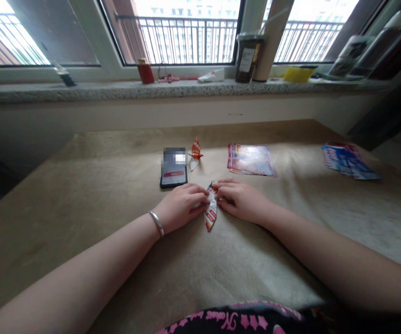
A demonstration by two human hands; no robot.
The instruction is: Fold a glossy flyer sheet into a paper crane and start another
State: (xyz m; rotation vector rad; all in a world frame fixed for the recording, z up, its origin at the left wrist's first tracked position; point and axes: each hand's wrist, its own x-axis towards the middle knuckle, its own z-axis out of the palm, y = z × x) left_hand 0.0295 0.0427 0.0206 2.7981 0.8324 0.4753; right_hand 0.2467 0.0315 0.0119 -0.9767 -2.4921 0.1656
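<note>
Where two hands (181, 206) (245, 199) grip, one folded paper (210, 217)

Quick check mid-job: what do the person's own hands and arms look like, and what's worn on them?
The left hand has a silver-coloured bangle at its wrist; the right hand shows none. Both are ungloved, and no sleeves show. Black cloth with pink stars and lettering, probably clothing, shows below.
</note>
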